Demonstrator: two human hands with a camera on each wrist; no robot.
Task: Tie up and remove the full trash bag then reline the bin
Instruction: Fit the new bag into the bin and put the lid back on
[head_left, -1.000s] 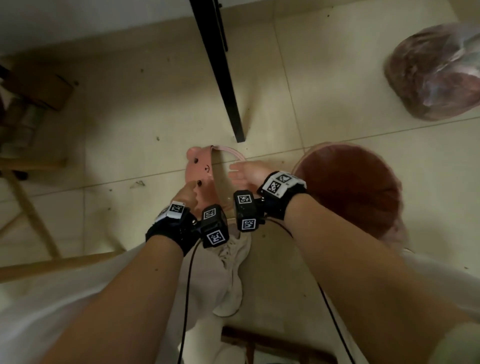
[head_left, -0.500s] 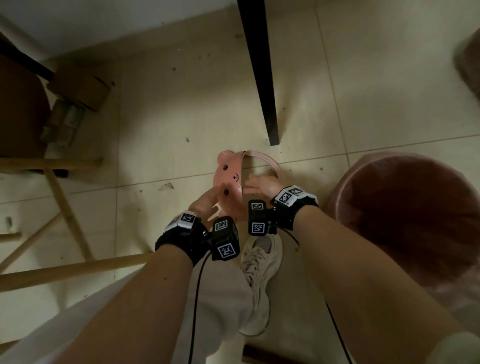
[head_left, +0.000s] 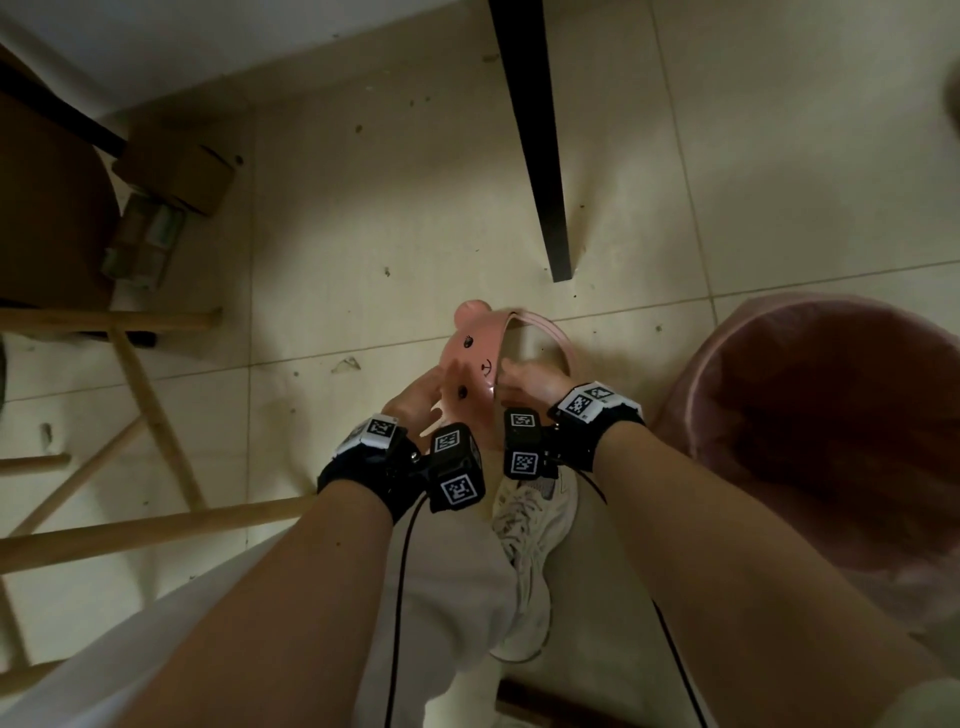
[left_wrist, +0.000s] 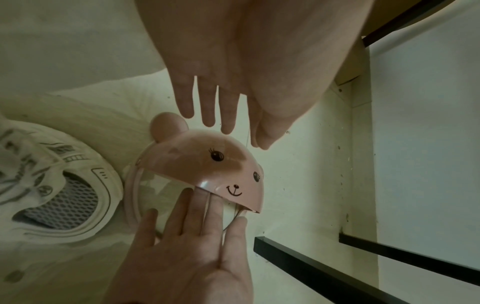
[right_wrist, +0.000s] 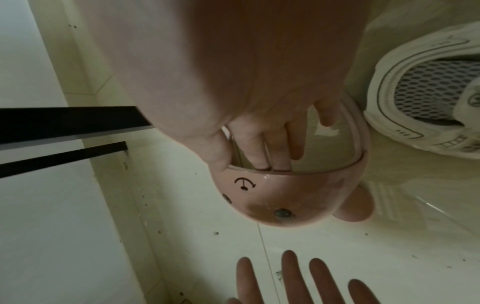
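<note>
Pink bear-faced bin lid (head_left: 470, 366) is held above the floor between the two hands, its ring (head_left: 545, 332) hanging on the far side of the right hand. Right hand (head_left: 524, 382) is hooked into the opening, fingers (right_wrist: 262, 148) straight inside the rim and thumb pinching the outside edge; presumably the lid is being carried this way for refitting. Left hand (head_left: 415, 400) is kept flat, fingers extended beside the bear face; contact cannot be told, probably steadying. The bin (head_left: 696, 374), already lined in pink film, stands just right of the right wrist. A white shoe (head_left: 524, 530) lies below both wrists.
</note>
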